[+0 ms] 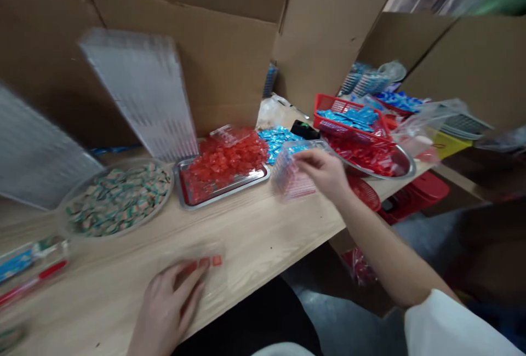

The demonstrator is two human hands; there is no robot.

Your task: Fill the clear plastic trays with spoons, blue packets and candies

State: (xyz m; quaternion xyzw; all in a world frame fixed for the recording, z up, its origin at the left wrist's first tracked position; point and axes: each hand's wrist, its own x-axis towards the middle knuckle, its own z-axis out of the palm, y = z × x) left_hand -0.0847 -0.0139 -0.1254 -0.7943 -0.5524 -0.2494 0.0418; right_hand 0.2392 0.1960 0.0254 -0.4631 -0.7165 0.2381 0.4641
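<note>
My left hand [172,296] is low on the wooden table, fingers drawn together and pressing on a clear plastic tray [219,278]. Small red squares [217,260] lie in a row in that tray, partly under my fingertips. Further right, my right hand [324,168] reaches out with thumb and fingers pinched at the top edge of a stack of clear plastic trays [293,178]. Motion blurs the stack, and I cannot tell how many trays the pinch takes in. Left of the stack, a metal tray [246,181] bears a heap of small red packets [230,153].
A round dish [68,224] of small green-and-beige packets stands at left. Tall stacks of clear trays [143,93] lean on cardboard [230,55]. Blue packets [281,139], a red basket [324,103] and a metal bowl [409,164] of red packets are at right. A red pen [33,285] lies lower left.
</note>
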